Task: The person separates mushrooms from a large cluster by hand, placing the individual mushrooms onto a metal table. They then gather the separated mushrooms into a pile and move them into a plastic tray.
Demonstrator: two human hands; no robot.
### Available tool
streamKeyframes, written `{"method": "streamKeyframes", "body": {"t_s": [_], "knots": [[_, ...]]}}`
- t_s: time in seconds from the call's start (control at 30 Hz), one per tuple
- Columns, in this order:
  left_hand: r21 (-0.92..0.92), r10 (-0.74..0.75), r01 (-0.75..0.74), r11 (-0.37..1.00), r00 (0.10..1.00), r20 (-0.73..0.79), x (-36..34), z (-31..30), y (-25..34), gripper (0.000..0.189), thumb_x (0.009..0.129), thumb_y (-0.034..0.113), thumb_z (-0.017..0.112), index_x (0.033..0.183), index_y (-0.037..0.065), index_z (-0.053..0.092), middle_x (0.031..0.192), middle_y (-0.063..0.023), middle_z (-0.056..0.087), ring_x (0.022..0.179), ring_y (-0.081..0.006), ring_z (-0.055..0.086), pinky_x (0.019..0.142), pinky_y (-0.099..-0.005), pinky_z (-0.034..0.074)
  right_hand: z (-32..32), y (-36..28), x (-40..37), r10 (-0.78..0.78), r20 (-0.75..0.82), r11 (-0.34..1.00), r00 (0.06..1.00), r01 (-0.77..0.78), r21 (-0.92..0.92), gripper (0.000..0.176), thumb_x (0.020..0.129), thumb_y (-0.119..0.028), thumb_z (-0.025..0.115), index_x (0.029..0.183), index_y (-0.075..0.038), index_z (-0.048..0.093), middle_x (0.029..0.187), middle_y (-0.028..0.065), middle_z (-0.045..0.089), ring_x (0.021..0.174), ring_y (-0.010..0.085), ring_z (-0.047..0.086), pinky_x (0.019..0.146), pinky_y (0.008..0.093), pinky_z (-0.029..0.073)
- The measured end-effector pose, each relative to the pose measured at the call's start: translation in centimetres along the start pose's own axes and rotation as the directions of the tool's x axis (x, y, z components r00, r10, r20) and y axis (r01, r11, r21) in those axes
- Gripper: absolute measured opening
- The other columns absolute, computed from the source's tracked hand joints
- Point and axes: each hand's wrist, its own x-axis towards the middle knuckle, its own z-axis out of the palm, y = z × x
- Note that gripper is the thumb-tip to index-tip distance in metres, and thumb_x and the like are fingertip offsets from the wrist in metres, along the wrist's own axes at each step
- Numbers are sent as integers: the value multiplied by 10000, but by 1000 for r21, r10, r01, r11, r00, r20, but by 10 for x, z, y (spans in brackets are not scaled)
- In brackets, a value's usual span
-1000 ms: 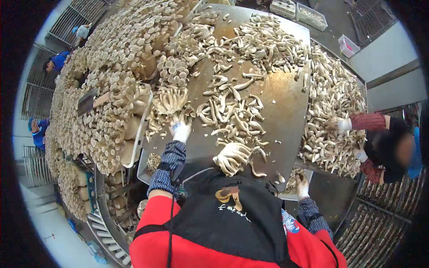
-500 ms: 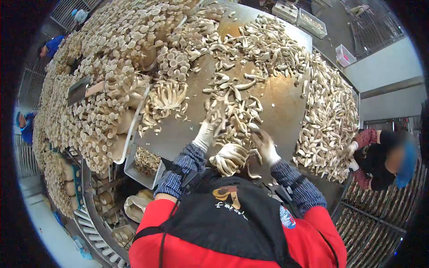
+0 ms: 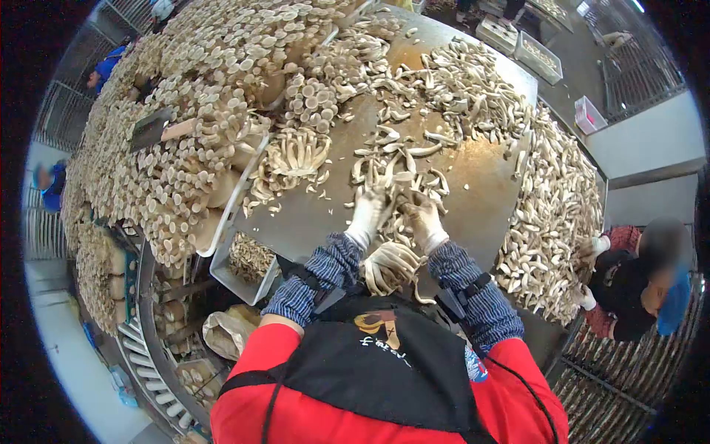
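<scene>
My left hand (image 3: 370,212), in a white glove, is among loose long-stemmed mushrooms (image 3: 414,152) on the metal table, fingers closed around some of them. Close on its right, my gloved right hand (image 3: 424,220) has its fingers curled in over a mushroom; the fingertips are partly hidden. A clump of mushrooms (image 3: 390,268) lies just below both hands, against the apron. Another clump (image 3: 296,154), stems spread and joined at the base, rests to the upper left beside small broken pieces.
Mushroom clusters (image 3: 192,140) are heaped at left, with a cleaver (image 3: 150,129) on them. A grey bin (image 3: 251,259) of pieces stands below the table edge. Loose mushrooms (image 3: 551,214) pile up at right, where a co-worker's gloved hands (image 3: 588,296) work. Crates (image 3: 538,58) stand behind.
My right hand has moved up and left, close to my left hand, which has shifted slightly right. The whole view has also shifted slightly. The co-worker's hands have moved farther apart.
</scene>
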Motion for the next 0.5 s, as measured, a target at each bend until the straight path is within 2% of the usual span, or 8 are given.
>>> {"method": "streamKeyframes", "body": {"t_s": [0.03,0.07,0.1,0.17,0.23,0.3,0.4,0.5], "knots": [[181,-76,105,978,984,-162,2,0,11,275,939,278,546,1117,71,580,918,-70,647,704,-171,619,586,-320,510,4,4,2,-88,-101,992,991,96,83,300,846,-154,657,1101,-5,603,909,40,638,752,114,592,583,265,495],[45,-195,203,978,971,-141,-18,-12,47,377,929,394,556,1089,56,606,873,-42,624,752,-182,603,643,-342,535,4,-3,-2,-16,-92,975,996,36,220,301,846,-163,661,1096,-7,599,913,37,641,783,125,600,624,277,503],[-435,-239,196,879,970,-46,-9,-13,36,443,918,473,546,1094,70,599,933,-64,646,796,-205,634,705,-386,560,-1,-11,-7,57,-78,936,995,-26,352,303,846,-173,664,1091,-9,595,918,34,644,814,136,607,664,290,511],[-595,-221,213,775,973,59,2,-25,16,471,914,494,543,1113,69,587,964,-67,650,833,-215,645,732,-419,561,-8,19,19,67,-17,889,998,-52,455,298,856,-194,662,1082,-19,577,944,42,645,860,155,610,731,315,511],[-470,-169,189,862,982,85,-1,-26,25,409,936,420,545,1140,67,574,960,-68,648,801,-191,641,694,-374,559,13,25,30,-43,-12,910,999,44,412,333,821,-204,699,1091,-57,572,878,34,625,741,150,595,627,309,514],[-6,-216,216,976,974,-62,3,-20,35,336,957,331,534,1135,49,572,942,-77,643,746,-170,629,663,-314,546,38,-22,1,151,126,880,981,-191,434,304,847,-119,646,1128,-44,560,946,61,637,800,178,618,685,310,522],[-175,-111,96,980,991,-74,0,-19,49,307,942,308,562,1047,23,612,805,-36,621,658,-110,566,580,-248,473,38,-4,17,20,47,982,999,-29,184,252,882,-145,604,1110,-42,576,916,61,635,757,166,611,645,302,518],[-109,-30,22,994,997,-67,0,-35,50,363,942,373,550,995,23,630,771,-16,613,643,-94,537,580,-235,448,24,-8,25,112,134,879,985,-161,449,214,900,-205,609,1056,-60,594,900,42,638,751,155,610,634,290,513]]}}
